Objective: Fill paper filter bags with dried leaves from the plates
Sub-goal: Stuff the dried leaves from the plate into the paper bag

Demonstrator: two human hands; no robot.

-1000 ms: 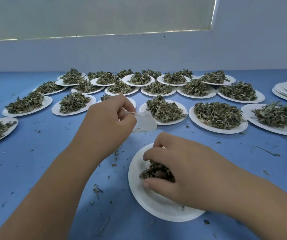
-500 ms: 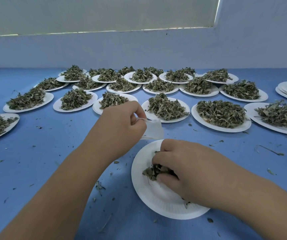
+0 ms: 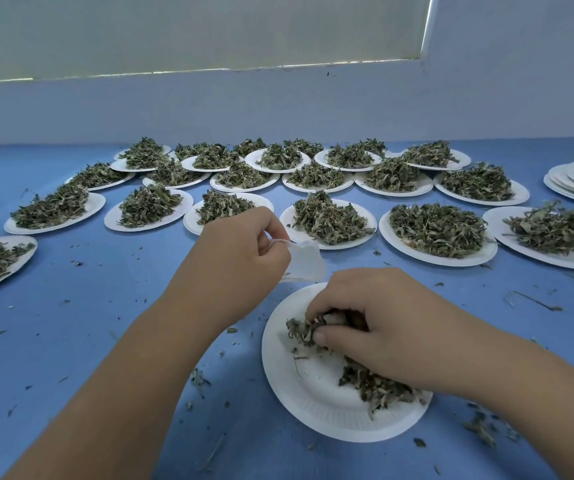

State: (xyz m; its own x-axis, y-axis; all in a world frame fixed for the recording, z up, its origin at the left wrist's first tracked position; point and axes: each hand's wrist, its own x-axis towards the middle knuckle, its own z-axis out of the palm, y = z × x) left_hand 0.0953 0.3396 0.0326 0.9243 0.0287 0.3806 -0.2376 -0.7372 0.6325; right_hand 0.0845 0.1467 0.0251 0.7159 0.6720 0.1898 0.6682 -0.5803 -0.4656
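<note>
Above the blue table [image 3: 71, 341], the left hand [image 3: 240, 258] pinches a filter bag [image 3: 306, 263] slanting down-right; the right hand [image 3: 382, 327] grips dried leaves [image 3: 301, 330].

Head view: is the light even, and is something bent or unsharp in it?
Head view: soft, even light, no glare on the table; only a faint shadow under the right hand on the near plate; a bright slit under the blind; the wide lens curves the sill line; the far plates look slightly soft.
</note>
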